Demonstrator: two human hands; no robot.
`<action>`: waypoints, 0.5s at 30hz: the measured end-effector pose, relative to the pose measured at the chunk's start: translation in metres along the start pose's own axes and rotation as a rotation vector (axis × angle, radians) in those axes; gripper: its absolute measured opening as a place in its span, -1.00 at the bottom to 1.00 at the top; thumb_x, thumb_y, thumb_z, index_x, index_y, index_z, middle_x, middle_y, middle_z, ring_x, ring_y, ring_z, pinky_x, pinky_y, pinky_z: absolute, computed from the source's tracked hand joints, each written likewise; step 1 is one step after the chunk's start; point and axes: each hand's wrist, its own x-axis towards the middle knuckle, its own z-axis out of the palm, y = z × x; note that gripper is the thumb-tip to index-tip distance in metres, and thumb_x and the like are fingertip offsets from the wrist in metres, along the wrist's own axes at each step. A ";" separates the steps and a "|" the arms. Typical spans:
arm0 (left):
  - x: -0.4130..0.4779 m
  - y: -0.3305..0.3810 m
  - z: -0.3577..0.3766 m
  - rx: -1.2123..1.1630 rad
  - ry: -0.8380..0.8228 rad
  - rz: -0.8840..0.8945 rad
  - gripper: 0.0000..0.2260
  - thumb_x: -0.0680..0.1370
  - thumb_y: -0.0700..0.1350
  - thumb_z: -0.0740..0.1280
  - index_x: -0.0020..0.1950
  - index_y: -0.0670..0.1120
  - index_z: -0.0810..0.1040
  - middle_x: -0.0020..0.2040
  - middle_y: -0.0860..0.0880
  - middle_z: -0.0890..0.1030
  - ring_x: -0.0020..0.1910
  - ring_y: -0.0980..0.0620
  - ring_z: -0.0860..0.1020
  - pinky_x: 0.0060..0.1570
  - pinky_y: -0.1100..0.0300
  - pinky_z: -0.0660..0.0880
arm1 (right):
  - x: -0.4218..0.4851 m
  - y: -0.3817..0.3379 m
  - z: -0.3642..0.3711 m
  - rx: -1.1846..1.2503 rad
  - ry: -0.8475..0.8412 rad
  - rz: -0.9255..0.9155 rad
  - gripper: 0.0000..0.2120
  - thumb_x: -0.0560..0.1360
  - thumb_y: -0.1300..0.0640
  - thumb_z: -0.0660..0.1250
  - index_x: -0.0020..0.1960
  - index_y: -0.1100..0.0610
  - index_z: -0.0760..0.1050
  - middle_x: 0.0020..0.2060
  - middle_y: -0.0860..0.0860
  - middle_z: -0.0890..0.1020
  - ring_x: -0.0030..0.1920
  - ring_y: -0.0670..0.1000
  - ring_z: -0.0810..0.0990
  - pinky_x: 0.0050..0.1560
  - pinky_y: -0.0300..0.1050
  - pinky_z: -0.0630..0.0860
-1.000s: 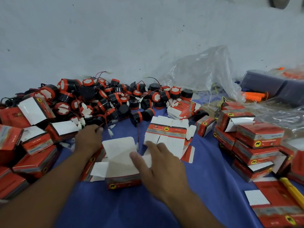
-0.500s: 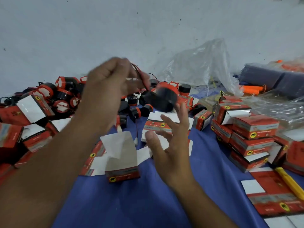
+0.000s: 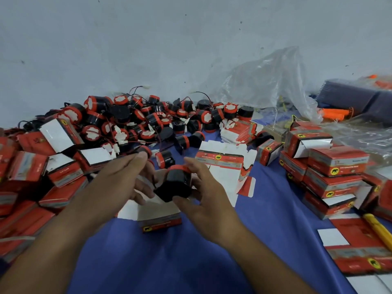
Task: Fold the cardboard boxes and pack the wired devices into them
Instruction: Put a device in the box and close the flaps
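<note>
A black round wired device (image 3: 177,181) with a red band is held between my two hands just above an open red-and-white cardboard box (image 3: 158,215) on the blue cloth. My right hand (image 3: 203,196) grips the device from the right, thumb under it and fingers over its top. My left hand (image 3: 125,181) touches the device's left side with fingers bent; what those fingers hold is hidden. A heap of the same devices (image 3: 135,122) lies behind. Flat unfolded boxes (image 3: 222,158) lie just beyond my hands.
Packed boxes are stacked at the right (image 3: 331,175) and piled at the left (image 3: 42,172). A clear plastic bag (image 3: 265,81) stands at the back right against the wall. A yellow tool (image 3: 379,230) and flat boxes (image 3: 358,247) lie at the near right.
My left hand came down from the pile with a device and passed it over. Both hands now hold it low over the open box. The view shifted slightly down.
</note>
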 end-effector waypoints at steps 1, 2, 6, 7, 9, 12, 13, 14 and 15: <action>-0.001 0.000 0.000 0.012 -0.044 -0.005 -0.60 0.64 0.14 0.12 -0.18 -0.02 0.63 -0.14 -0.07 0.68 -0.20 -0.10 0.65 -0.19 0.07 0.55 | 0.001 0.000 0.001 -0.007 0.011 -0.007 -0.43 0.48 0.33 0.46 0.40 0.01 0.40 0.25 -0.07 0.56 0.26 -0.04 0.55 0.27 -0.01 0.55; -0.002 -0.002 0.001 0.057 -0.089 -0.009 -0.61 0.64 0.13 0.12 -0.16 0.01 0.65 -0.13 -0.04 0.68 -0.15 -0.04 0.65 -0.10 0.06 0.56 | 0.001 0.002 0.000 -0.029 0.024 -0.026 -0.48 0.47 0.39 0.44 0.35 0.05 0.45 0.21 -0.03 0.58 0.24 -0.01 0.57 0.24 0.04 0.56; -0.005 -0.007 0.006 0.284 -0.177 -0.011 -0.69 0.67 0.03 0.14 -0.06 0.06 0.67 -0.06 0.10 0.68 -0.04 0.13 0.62 0.11 0.09 0.53 | 0.002 0.010 -0.006 -0.156 -0.027 -0.055 -0.55 0.45 0.45 0.40 0.28 0.12 0.51 0.17 0.03 0.56 0.18 0.05 0.57 0.17 0.04 0.57; -0.005 -0.007 0.006 0.296 -0.155 -0.013 -0.69 0.67 0.02 0.15 -0.06 0.04 0.67 -0.08 0.11 0.67 -0.06 0.13 0.61 0.09 0.11 0.53 | 0.002 0.011 -0.007 -0.207 -0.047 -0.088 -0.55 0.45 0.43 0.42 0.28 0.12 0.52 0.17 0.04 0.55 0.17 0.04 0.56 0.17 -0.04 0.56; -0.003 -0.008 0.005 0.413 -0.090 0.018 -0.69 0.67 0.01 0.15 -0.09 -0.01 0.65 -0.20 0.13 0.65 -0.19 0.14 0.58 -0.10 0.25 0.50 | 0.001 0.012 -0.006 -0.290 -0.092 -0.158 -0.54 0.44 0.36 0.45 0.30 0.10 0.52 0.21 0.04 0.49 0.16 -0.01 0.52 0.16 -0.24 0.52; -0.001 -0.013 0.001 0.638 -0.028 0.098 -0.69 0.66 -0.01 0.15 -0.16 -0.06 0.59 -0.27 -0.01 0.61 -0.28 0.01 0.54 -0.19 0.05 0.47 | -0.003 0.013 -0.001 -0.364 -0.129 -0.215 -0.55 0.48 0.07 0.49 0.33 0.00 0.47 0.28 0.01 0.36 0.17 -0.08 0.44 0.15 -0.39 0.46; 0.000 -0.015 0.000 0.643 -0.032 0.099 -0.69 0.66 -0.02 0.16 -0.18 -0.06 0.58 -0.26 -0.04 0.61 -0.27 -0.03 0.53 -0.17 -0.01 0.46 | -0.004 0.012 0.002 -0.383 -0.115 -0.208 -0.58 0.50 -0.07 0.46 0.31 -0.03 0.47 0.30 0.01 0.32 0.16 -0.10 0.42 0.16 -0.37 0.47; 0.002 -0.018 0.000 0.646 -0.037 0.096 -0.69 0.66 -0.03 0.17 -0.19 -0.05 0.58 -0.26 -0.05 0.60 -0.28 -0.03 0.52 -0.18 -0.02 0.46 | -0.004 0.011 0.005 -0.403 -0.083 -0.184 -0.61 0.52 -0.17 0.40 0.28 -0.07 0.47 0.32 0.00 0.28 0.16 -0.09 0.42 0.16 -0.32 0.48; 0.003 -0.021 0.000 0.662 -0.044 0.096 -0.69 0.66 -0.04 0.18 -0.22 -0.05 0.57 -0.27 -0.04 0.59 -0.29 -0.01 0.52 -0.20 0.01 0.45 | -0.004 0.009 0.008 -0.421 -0.035 -0.150 -0.67 0.53 -0.21 0.34 0.22 -0.10 0.47 0.34 0.01 0.24 0.16 -0.05 0.43 0.16 -0.24 0.51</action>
